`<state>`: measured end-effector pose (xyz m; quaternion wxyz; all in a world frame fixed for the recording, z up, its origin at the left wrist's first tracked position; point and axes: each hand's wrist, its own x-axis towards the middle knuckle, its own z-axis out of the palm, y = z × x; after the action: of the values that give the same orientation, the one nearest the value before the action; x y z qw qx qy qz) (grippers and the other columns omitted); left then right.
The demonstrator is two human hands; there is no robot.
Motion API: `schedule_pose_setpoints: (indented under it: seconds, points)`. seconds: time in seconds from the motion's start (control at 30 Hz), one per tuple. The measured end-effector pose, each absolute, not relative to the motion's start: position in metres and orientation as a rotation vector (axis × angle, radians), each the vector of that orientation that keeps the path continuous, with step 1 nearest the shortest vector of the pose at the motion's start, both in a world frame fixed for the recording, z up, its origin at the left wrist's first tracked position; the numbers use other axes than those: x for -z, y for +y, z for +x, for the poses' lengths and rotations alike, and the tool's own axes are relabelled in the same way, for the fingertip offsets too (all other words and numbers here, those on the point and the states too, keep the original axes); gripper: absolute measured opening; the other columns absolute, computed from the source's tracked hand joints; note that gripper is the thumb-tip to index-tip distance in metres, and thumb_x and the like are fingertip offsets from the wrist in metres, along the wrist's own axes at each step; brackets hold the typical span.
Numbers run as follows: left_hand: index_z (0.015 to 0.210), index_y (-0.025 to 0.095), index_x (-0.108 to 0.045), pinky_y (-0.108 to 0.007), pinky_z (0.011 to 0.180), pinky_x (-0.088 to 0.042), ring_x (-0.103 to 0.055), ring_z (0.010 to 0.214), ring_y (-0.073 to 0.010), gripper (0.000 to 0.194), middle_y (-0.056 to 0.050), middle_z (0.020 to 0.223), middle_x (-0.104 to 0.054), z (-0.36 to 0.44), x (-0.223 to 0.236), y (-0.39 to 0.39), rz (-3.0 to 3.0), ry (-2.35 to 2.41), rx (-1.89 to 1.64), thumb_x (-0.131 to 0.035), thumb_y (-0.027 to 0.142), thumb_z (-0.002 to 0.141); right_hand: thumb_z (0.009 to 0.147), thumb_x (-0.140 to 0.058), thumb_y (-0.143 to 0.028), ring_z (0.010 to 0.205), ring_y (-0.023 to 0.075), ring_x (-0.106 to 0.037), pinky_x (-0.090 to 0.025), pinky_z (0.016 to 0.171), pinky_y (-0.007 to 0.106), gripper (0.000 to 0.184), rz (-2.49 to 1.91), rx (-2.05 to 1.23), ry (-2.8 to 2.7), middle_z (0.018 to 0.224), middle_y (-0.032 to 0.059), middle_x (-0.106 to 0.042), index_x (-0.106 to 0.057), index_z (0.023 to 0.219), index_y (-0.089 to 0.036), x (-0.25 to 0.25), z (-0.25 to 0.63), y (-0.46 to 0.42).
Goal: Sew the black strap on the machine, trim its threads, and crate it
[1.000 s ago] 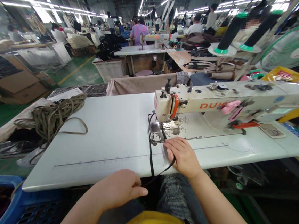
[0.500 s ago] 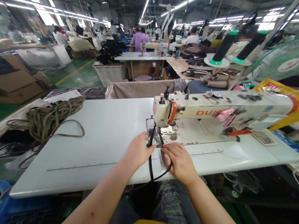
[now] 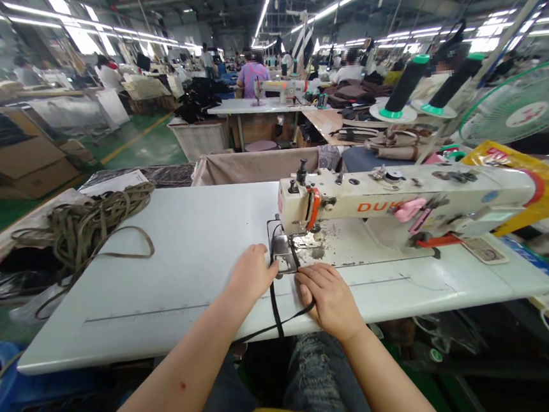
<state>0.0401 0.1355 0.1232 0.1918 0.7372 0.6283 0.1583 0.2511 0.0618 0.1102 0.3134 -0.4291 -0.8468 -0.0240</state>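
A narrow black strap (image 3: 275, 305) runs from under the sewing machine (image 3: 351, 202) head toward me and crosses itself near the table's front edge. My right hand (image 3: 328, 296) is closed on the strap just in front of the needle plate, and a loop of it comes out beside the thumb. Left of the plate, my left hand (image 3: 251, 273) lies with thumb and fingers apart, the thumb tip at the strap's other run. The metal needle plate (image 3: 282, 247) shows between my hands. What lies beneath my right fingers is hidden.
A heap of olive webbing (image 3: 97, 218) lies at the table's left end, one loop reaching onto the white tabletop (image 3: 200, 238). A blue crate (image 3: 32, 407) stands lower left. Thread cones (image 3: 406, 88) and a green fan (image 3: 520, 107) are at right. A fabric-lined bin (image 3: 256, 167) sits behind.
The strap's loop near the front edge has opened out leftward, and its left run now bows beside the needle plate. My left hand has shifted slightly left; my right hand stays almost in place.
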Motion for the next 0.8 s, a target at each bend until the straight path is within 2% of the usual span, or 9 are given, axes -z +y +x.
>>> schedule_pose_setpoints:
  seconds: [0.07,0.17,0.23,0.33,0.5,0.6,0.7,0.8]
  points:
    - [0.127,0.01,-0.06,-0.039,0.099,-0.049,-0.065,0.117,-0.0326,0.046,-0.02,0.122,-0.067,0.043,-0.124,0.139,2.079,1.803,-0.427,-0.068,0.041,0.093,0.107,-0.046,-0.02,0.111,0.0269,-0.066,-0.049,0.108,0.051,0.028,-1.126,0.065,-2.232,0.122,0.0111,-0.073,-0.07,0.121,-0.017,-0.109,0.252,0.062]
    - [0.129,0.007,-0.059,-0.041,0.104,-0.047,-0.062,0.124,-0.0366,0.051,-0.023,0.127,-0.064,0.051,-0.127,0.151,2.102,1.821,-0.388,-0.069,0.039,0.091,0.106,-0.046,-0.02,0.112,0.027,-0.066,-0.049,0.108,0.051,0.028,-1.12,0.065,-2.231,0.123,0.0108,-0.073,-0.07,0.121,-0.017,-0.107,0.252,0.063]
    - [0.127,0.007,-0.061,-0.042,0.105,-0.046,-0.061,0.125,-0.0374,0.047,-0.024,0.127,-0.065,0.055,-0.129,0.16,2.11,1.808,-0.364,-0.069,0.035,0.091,0.106,-0.046,-0.02,0.111,0.0267,-0.067,-0.049,0.108,0.051,0.028,-1.13,0.064,-2.23,0.122,0.0105,-0.074,-0.07,0.12,-0.018,-0.107,0.253,0.063]
    - [0.116,0.01,-0.068,-0.039,0.102,-0.048,-0.065,0.12,-0.0351,0.029,-0.023,0.123,-0.068,0.055,-0.132,0.173,2.092,1.77,-0.35,-0.064,0.022,0.09,0.106,-0.047,-0.02,0.11,0.0264,-0.067,-0.05,0.108,0.05,0.027,-1.141,0.07,-2.225,0.121,0.0103,-0.074,-0.07,0.119,-0.019,-0.106,0.252,0.062]
    - [0.088,0.017,-0.071,-0.036,0.088,-0.051,-0.072,0.098,-0.0287,0.014,-0.012,0.093,-0.075,0.031,-0.136,0.174,1.938,1.688,-0.367,-0.061,0.01,0.081,0.107,-0.047,-0.02,0.111,0.0264,-0.066,-0.049,0.108,0.05,0.026,-1.121,0.073,-2.237,0.122,0.0106,-0.073,-0.07,0.12,-0.016,-0.107,0.252,0.061]
    - [0.089,0.017,-0.071,-0.033,0.082,-0.053,-0.071,0.086,-0.0232,0.012,-0.006,0.085,-0.076,0.014,-0.138,0.158,1.793,1.527,-0.405,-0.064,0.017,0.079,0.106,-0.047,-0.019,0.111,0.0266,-0.066,-0.049,0.108,0.05,0.026,-1.121,0.067,-2.235,0.122,0.0105,-0.074,-0.069,0.12,-0.016,-0.108,0.252,0.061]
    - [0.098,0.015,-0.073,-0.031,0.08,-0.056,-0.071,0.085,-0.0206,0.024,-0.007,0.089,-0.076,0.002,-0.14,0.133,1.646,1.336,-0.447,-0.063,0.032,0.085,0.106,-0.048,-0.019,0.11,0.0272,-0.067,-0.049,0.107,0.05,0.026,-1.114,0.075,-2.228,0.121,0.0101,-0.074,-0.07,0.119,-0.016,-0.109,0.252,0.061]
    - [0.099,0.013,-0.072,-0.034,0.084,-0.057,-0.07,0.087,-0.0199,0.033,-0.008,0.093,-0.075,-0.005,-0.139,0.106,1.385,1.143,-0.563,-0.072,0.041,0.082,0.105,-0.049,-0.019,0.11,0.0268,-0.067,-0.05,0.107,0.05,0.026,-1.115,0.091,-2.225,0.121,0.0105,-0.074,-0.071,0.119,-0.017,-0.109,0.252,0.062]
